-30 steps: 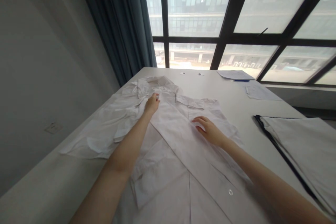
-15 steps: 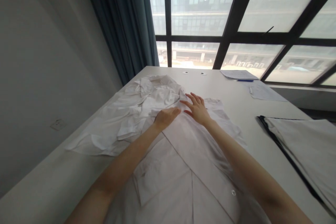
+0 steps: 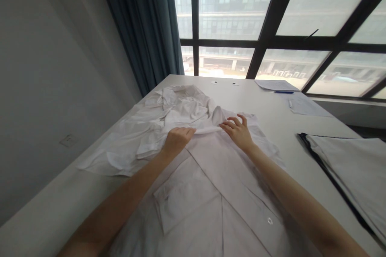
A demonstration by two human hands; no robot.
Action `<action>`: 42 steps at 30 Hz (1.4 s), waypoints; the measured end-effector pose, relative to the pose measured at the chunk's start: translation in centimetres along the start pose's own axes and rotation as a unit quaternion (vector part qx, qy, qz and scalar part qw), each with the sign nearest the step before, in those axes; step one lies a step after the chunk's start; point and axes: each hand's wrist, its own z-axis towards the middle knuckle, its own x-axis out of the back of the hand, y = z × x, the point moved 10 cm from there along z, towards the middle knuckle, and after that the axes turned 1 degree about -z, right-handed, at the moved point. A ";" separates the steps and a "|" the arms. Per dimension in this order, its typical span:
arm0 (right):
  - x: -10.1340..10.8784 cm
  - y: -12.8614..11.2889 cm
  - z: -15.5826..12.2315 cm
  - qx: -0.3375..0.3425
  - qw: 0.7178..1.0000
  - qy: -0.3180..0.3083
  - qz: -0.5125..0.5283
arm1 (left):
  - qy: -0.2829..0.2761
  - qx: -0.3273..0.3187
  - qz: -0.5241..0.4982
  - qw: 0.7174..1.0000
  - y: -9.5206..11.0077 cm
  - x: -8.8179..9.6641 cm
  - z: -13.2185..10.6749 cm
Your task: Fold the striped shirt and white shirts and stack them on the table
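A white button-up shirt [image 3: 193,192] lies spread on the table, with a crumpled, bunched part at the far left and a breast pocket [image 3: 183,198] near me. My left hand [image 3: 177,140] is closed over a folded strip of the white collar [image 3: 206,130]. My right hand [image 3: 238,131] lies at the strip's other end, fingers curled and spread. I cannot tell whether they pinch the cloth. A small shirt button [image 3: 269,221] shows on the front placket, lower right.
The white table [image 3: 271,104] carries papers [image 3: 276,85], a blue pen [image 3: 283,92], and a folded, dark-edged pale cloth [image 3: 343,172] at right. A grey wall [image 3: 54,88] with a socket runs along the left. A curtain and large windows stand behind.
My hands have moved apart, with the left hand sliding down and left and the right hand shifting right. A strip of collar now stretches between them. The view has shifted slightly.
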 end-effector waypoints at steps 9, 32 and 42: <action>-0.6 -1.9 -2.1 0.002 0.991 -0.104 0.080 | 0.045 -0.056 -0.043 0.996 2.2 0.7 -2.5; 0.7 0.0 -2.9 -0.097 0.994 -0.039 0.031 | 0.079 0.024 -0.107 0.991 -0.9 0.7 -3.2; 2.3 0.1 -2.7 -0.114 0.991 0.016 0.075 | -0.012 0.030 -0.057 0.998 2.1 0.3 0.2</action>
